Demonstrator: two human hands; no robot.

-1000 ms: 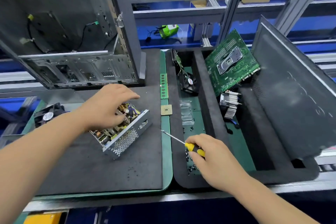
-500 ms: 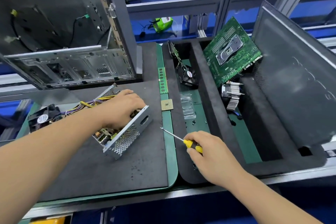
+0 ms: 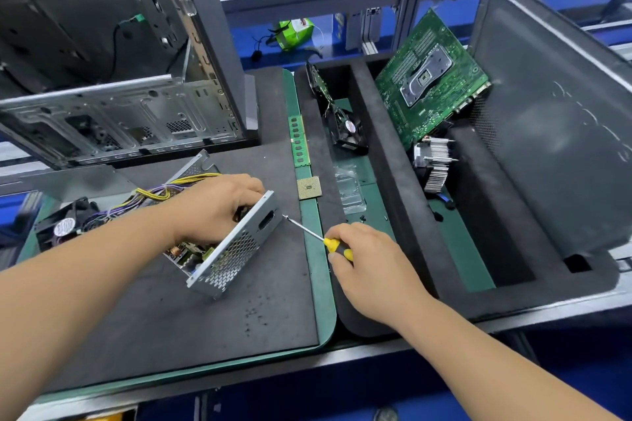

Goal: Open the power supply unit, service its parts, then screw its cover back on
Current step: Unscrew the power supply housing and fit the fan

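Head view: left hand (image 3: 219,208) fingers curl into power supply (image 3: 232,249); right hand (image 3: 372,270) grips screwdriver (image 3: 307,231).

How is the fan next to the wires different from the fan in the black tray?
The fan by the wires lies nearly flat on the left end of the bench, its round label facing up; the fan in the tray stands tilted in a slot of the black foam tray. The left one has purple and yellow wires running beside it; the tray one sits beside a green circuit card. Both are black with a round centre label.
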